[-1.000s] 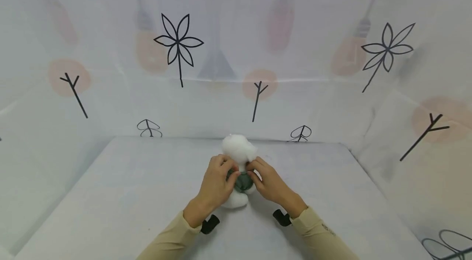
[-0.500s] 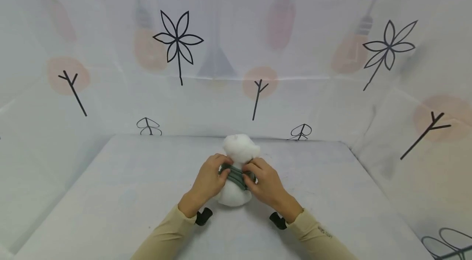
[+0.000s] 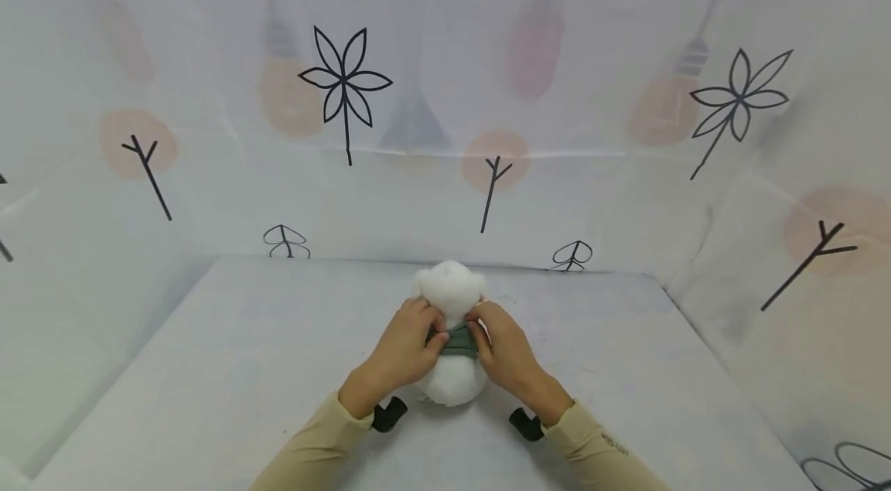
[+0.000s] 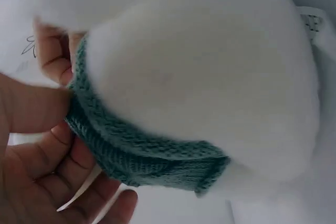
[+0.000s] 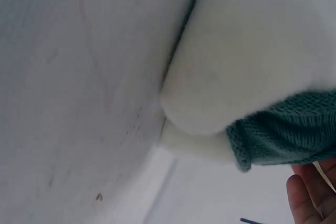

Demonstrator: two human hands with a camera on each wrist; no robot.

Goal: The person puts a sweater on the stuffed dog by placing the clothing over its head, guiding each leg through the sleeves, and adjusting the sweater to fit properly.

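Note:
A white plush toy sits on the table between both hands, its rounded back or belly towards me; I cannot tell which. Round its middle is a green knitted garment. My left hand pinches the garment's upper edge on the left; in the left wrist view its thumb presses on the knit. My right hand pinches the same edge on the right. In the right wrist view only a few of its fingers show, below the knit. The toy's face is hidden.
A white-covered table lies under the toy. Behind it and at the sides hangs a pale curtain with printed plants. A black wrist-worn piece sits beneath each forearm. A printed tag sticks out from the toy.
The toy has turned from tilted to nearly straight, its ears now showing on both sides. The green garment, slanted half a second ago, lies more level. Both hands stay close on it.

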